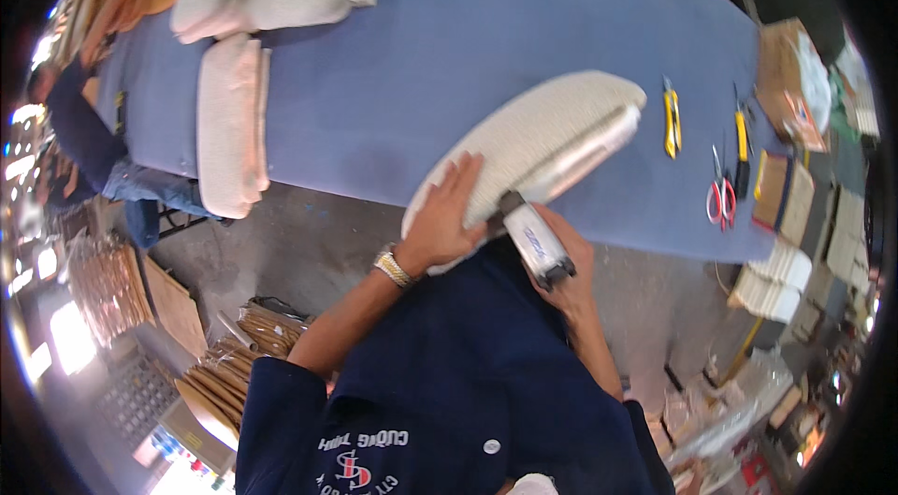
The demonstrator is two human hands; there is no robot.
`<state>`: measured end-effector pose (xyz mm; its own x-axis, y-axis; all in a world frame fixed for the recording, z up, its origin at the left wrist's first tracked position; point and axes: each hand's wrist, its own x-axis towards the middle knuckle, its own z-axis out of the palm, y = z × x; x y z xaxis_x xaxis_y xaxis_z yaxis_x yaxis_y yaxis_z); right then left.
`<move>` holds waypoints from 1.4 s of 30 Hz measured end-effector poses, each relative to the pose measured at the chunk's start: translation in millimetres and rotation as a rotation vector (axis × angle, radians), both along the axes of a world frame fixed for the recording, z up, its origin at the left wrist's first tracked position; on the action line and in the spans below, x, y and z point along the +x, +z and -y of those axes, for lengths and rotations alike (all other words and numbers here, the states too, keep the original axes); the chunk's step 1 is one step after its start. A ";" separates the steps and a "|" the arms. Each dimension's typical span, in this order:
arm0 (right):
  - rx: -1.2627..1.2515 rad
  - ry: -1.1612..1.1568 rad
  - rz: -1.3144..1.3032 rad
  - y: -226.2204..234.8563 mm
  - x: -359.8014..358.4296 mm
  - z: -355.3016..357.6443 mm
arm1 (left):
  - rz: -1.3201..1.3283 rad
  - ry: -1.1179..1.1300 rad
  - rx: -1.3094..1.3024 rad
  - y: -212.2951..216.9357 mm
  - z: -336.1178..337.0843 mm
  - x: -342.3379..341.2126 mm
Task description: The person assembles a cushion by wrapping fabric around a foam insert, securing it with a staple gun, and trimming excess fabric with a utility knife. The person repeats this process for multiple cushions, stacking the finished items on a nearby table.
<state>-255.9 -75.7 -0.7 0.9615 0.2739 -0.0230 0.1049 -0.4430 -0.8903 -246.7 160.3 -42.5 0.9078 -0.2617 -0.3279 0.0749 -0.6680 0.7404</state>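
A curved, cream fabric-covered cushion piece (538,121) lies slanted at the near edge of the table, its near end sticking out over the edge toward my body. My left hand (444,219) is laid flat on the near end of the fabric, fingers stretched out. In my right hand (578,261) is a grey staple gun (538,244) with dark ends, its nose against or very close to the cushion's lower edge. My right fingers wrap around its far side and are partly hidden. Whether the nose touches the fabric I cannot tell.
The blue-covered table (374,111) carries a yellow utility knife (672,121), red-handled scissors (720,200) and a yellow-and-black tool (742,149) at right. More cream cushion pieces (229,125) lie left. A cardboard box (786,79) stands right; a person (84,139) is far left.
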 end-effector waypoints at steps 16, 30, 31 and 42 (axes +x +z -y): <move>0.025 0.034 -0.207 9.1 1.5 -3.7 | -0.064 0.019 0.120 20.8 9.7 4.2; 0.027 0.072 -0.178 14.0 -5.1 -5.3 | 0.016 0.024 0.076 13.2 6.3 4.1; 0.034 0.080 -0.202 17.0 -4.7 -5.8 | 0.028 0.029 0.075 12.8 6.4 4.3; 0.010 0.015 -0.332 18.3 -5.6 -18.4 | -0.018 0.049 0.077 17.3 11.1 3.3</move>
<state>-261.5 -57.3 17.6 0.8978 0.2899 -0.3314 -0.1849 -0.4349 -0.8813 -243.4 149.2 -25.3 0.9127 -0.1898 -0.3618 0.1221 -0.7184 0.6849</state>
